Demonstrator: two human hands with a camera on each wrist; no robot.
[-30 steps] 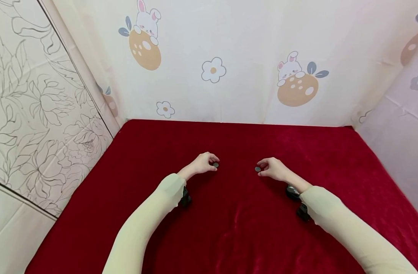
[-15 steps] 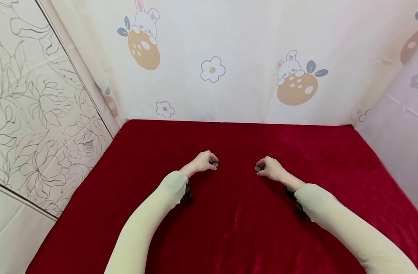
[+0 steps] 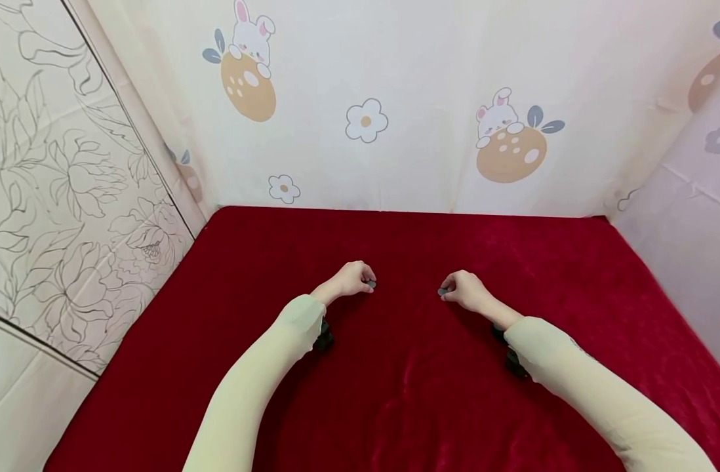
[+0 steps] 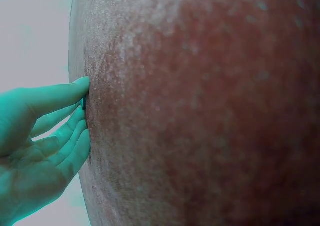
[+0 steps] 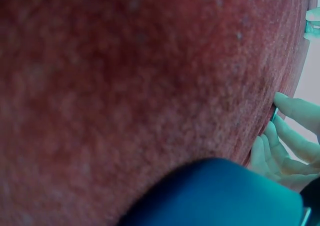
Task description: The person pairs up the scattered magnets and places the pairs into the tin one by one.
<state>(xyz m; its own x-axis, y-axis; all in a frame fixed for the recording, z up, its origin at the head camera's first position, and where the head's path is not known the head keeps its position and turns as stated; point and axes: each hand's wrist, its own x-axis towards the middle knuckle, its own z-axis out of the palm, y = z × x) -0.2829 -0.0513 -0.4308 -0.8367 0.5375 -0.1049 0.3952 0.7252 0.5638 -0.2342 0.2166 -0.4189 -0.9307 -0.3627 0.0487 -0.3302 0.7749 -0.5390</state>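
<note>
On the red cloth (image 3: 395, 354), my left hand (image 3: 351, 279) pinches a small grey coin-like disc (image 3: 371, 284) between thumb and fingers. Across a gap to the right, my right hand (image 3: 467, 290) pinches a matching grey coin-like disc (image 3: 442, 292) the same way, low at the cloth. The left wrist view shows the left disc edge-on as a thin dark line, with the thumb above and the other fingers below. In the right wrist view only a dark sliver of the right disc shows by the thumb tip. The fingers partly cover both discs.
A pale curtain (image 3: 425, 59) with rabbit and flower prints hangs behind the table's far edge. A panel with line-drawn flowers (image 3: 71, 177) stands at the left. Dark wrist cameras sit under both light-green sleeves (image 3: 277, 354).
Both hands stay almost in place over the discs. The fingers have drawn in a little, so less of each disc shows. The right sleeve has shifted slightly left.
</note>
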